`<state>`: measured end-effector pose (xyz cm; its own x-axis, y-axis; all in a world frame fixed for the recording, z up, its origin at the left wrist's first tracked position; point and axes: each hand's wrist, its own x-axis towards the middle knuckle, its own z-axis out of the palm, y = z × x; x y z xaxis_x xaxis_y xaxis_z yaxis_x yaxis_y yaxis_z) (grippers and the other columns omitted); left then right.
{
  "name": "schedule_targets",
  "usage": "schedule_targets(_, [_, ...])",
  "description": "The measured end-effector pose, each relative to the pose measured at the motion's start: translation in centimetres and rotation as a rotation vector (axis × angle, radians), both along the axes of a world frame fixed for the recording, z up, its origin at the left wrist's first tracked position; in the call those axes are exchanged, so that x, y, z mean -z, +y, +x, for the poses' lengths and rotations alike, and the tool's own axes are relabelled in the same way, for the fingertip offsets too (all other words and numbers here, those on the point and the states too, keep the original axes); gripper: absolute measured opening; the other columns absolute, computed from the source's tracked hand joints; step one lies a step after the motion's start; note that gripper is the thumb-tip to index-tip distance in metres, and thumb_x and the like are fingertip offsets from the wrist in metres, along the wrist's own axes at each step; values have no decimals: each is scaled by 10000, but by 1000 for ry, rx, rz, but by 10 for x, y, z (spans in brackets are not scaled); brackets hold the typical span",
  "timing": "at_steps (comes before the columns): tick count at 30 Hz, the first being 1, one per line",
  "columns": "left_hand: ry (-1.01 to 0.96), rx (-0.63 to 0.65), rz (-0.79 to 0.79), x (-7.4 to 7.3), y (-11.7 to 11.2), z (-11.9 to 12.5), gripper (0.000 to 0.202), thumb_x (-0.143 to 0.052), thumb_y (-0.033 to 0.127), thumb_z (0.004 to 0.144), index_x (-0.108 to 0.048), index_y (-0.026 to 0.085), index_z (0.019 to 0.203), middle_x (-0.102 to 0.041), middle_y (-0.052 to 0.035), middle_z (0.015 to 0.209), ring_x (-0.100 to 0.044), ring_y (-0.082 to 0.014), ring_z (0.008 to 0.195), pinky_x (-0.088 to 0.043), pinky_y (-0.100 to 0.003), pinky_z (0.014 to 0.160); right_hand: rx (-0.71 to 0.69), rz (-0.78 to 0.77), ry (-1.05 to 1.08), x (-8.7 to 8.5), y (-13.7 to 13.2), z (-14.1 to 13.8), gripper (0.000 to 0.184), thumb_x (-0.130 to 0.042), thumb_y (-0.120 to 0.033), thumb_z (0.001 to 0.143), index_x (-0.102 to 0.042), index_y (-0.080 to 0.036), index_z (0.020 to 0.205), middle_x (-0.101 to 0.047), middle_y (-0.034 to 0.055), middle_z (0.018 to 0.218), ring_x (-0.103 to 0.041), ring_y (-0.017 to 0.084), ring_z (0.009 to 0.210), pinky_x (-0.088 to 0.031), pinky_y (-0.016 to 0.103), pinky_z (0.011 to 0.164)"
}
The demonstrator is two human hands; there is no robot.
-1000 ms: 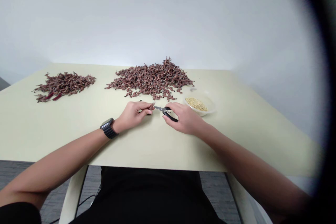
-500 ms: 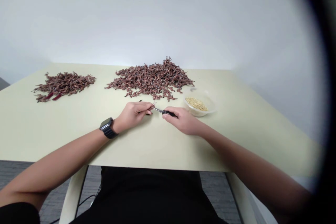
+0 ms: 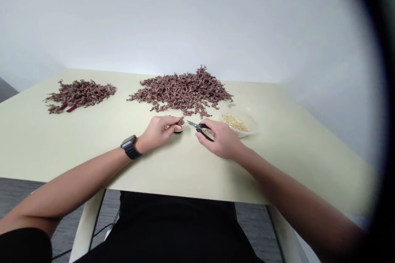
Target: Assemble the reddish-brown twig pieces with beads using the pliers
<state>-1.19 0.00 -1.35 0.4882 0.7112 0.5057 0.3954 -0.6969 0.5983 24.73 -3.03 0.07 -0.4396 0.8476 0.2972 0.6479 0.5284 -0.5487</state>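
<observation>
Pale tabletop (image 3: 61,144), snips (image 3: 200,127) in right hand (image 3: 224,140)

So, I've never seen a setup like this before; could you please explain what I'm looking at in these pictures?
There's no machine here, just a person's two bare hands, filmed by one camera worn on the head and looking forward and down. On the pale table lie two piles of reddish-brown sprigs: a large one ahead and a smaller one to the left. To the right is a clear bowl of pale grains. The left hand, wearing a black watch, pinches a small sprig in its fingertips. The right hand holds black-handled scissors, their tips close to that sprig.
</observation>
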Motion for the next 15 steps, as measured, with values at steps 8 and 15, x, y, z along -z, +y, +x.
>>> schedule_targets(8, [27,18,-39,-1,-2,2,198,-607,282,988,-775,180,1009,-770,-52,905,-703,-162,797,-526,-255,761,-17,170,-187,7,3,4,311,-546,-436,966,-592,-196,1159,-678,117,1004,-631,255,847,-463,360,740])
schedule_targets(15, [30,32,-40,1,-1,1,196,-598,250,983,-778,187,1028,-777,-54,925,-708,-162,799,-536,-261,774,-32,180,-193,9,4,5,321,-543,-442,972,-591,-200,1179,-684,115,1028,-642,255,864,-470,359,742])
